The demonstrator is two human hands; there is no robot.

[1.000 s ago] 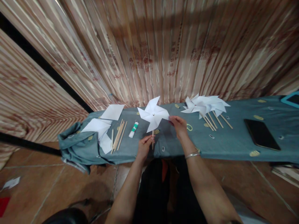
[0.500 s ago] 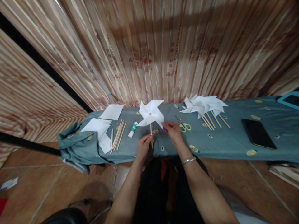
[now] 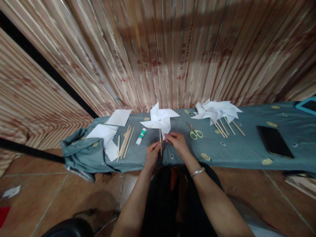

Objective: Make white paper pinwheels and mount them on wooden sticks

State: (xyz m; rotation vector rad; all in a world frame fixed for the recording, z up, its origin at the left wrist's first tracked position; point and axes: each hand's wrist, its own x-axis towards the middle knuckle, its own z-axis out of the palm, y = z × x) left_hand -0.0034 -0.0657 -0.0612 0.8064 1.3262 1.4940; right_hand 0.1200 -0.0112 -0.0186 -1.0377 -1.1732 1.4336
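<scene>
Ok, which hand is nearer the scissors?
Right. The right hand is just left of the scissors and slightly lower; the left hand is farther left, holding the stick of the pinwheel.

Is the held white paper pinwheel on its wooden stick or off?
On: the pinwheel sits atop the wooden stick, silver pin at its centre; the left hand pinches the stick below.

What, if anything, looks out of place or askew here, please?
The blue-green cloth is bunched in folds at its left end but lies mostly flat elsewhere. A white item lies on the floor at far left, perhaps stray. The held pinwheel looks intact.
</scene>
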